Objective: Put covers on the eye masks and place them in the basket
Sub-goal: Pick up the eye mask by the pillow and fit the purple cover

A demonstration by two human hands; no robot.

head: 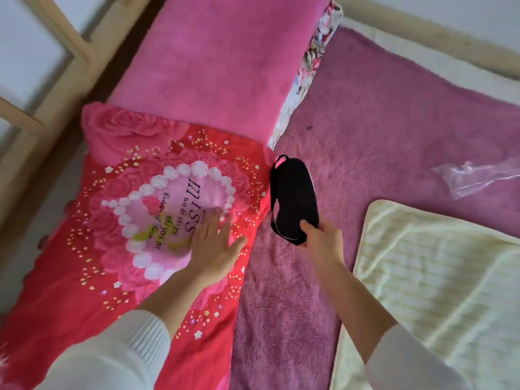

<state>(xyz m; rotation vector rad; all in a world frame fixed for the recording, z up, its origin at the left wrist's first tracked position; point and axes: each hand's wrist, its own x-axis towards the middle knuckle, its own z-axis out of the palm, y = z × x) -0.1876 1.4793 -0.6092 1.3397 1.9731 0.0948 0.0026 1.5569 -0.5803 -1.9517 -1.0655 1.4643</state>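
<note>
My right hand (pixel 323 235) is pinching a bare black eye mask (pixel 294 199). My left hand (pixel 213 243) is lying flat, fingers spread. A clear plastic cover (pixel 475 175) is waiting nearby; no basket is showing.

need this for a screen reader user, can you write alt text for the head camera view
Seen from above, a person's right hand holds a black eye mask by one end over a purple fleece blanket, while the open left hand rests flat on a red rose-print pillow. A clear plastic cover lies at right, beyond a cream quilted pad.
</note>
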